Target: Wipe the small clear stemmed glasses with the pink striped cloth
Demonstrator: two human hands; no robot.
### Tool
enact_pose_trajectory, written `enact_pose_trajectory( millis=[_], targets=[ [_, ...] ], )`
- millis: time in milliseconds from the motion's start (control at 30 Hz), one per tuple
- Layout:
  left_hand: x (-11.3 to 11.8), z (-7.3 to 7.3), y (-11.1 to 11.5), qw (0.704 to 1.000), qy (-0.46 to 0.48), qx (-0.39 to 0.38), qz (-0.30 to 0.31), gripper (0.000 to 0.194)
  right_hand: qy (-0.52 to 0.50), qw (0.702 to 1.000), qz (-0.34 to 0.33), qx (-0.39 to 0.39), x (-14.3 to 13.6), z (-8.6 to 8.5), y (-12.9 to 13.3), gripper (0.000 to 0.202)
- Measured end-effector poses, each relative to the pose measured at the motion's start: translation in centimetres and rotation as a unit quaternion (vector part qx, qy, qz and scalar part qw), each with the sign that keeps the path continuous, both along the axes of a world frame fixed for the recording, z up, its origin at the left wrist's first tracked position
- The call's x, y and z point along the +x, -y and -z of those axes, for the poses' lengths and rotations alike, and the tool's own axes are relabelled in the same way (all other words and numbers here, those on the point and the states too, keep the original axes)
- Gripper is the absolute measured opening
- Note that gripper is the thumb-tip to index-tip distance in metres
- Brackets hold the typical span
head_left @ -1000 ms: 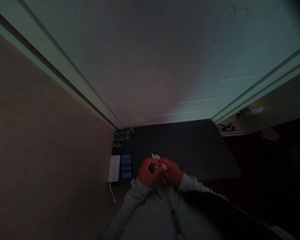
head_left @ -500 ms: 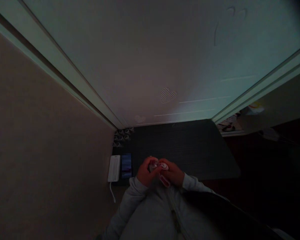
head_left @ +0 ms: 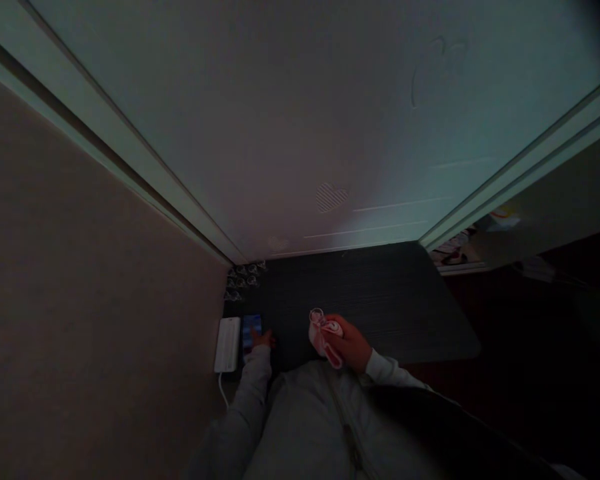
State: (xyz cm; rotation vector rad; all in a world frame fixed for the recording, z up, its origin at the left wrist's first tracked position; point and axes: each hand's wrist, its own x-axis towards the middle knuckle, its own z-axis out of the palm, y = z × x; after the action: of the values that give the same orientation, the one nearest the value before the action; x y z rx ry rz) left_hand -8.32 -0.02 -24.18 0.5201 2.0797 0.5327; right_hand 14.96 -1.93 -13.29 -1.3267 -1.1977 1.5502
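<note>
My left hand (head_left: 263, 339) reaches over the smartphone (head_left: 251, 325), its fingers apart and one pointing onto the lit screen. It holds nothing. In front of my body, my right hand (head_left: 353, 345) is closed round a pink cloth (head_left: 319, 341) with pale, rolled edges, one end hanging down. At the top of the cloth shows the round rim of a small clear cup-like piece (head_left: 317, 312), mostly covered by the fabric. Dim light hides its exact kind.
Several small clear cup-like pieces (head_left: 241, 281) stand in the back left corner of the dark table (head_left: 370, 293). A white power bank or adapter (head_left: 227, 345) with a cable lies left of the phone. A wall and a white panel (head_left: 300, 133) bound the table.
My left hand has let go of the clear piece and cloth and moved left to the phone. My right hand keeps its hold. The view has tilted slightly.
</note>
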Motion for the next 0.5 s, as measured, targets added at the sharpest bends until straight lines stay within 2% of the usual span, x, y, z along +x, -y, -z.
enact_pose_trajectory(
  millis=[133,300,400,500],
  targets=[
    [-1.2,0.8,0.8,1.000,-0.006,-0.014,0.014,0.026,-0.036,0.999,0.013,-0.022,-0.1,0.0,-0.1,0.023],
    [-1.8,0.5,0.7,0.999,0.018,0.015,0.047,0.025,-0.063,0.997,0.016,-0.052,-0.4,-0.7,-0.2,0.025],
    [-1.0,-0.4,0.5,0.995,0.048,0.048,0.074,0.026,-0.053,0.998,0.013,-0.040,-0.5,-0.6,-0.2,0.023],
    [0.7,-2.2,0.6,0.985,0.095,0.096,0.111,0.032,-0.037,0.999,0.012,-0.027,-0.4,0.0,0.0,0.023]
  ],
)
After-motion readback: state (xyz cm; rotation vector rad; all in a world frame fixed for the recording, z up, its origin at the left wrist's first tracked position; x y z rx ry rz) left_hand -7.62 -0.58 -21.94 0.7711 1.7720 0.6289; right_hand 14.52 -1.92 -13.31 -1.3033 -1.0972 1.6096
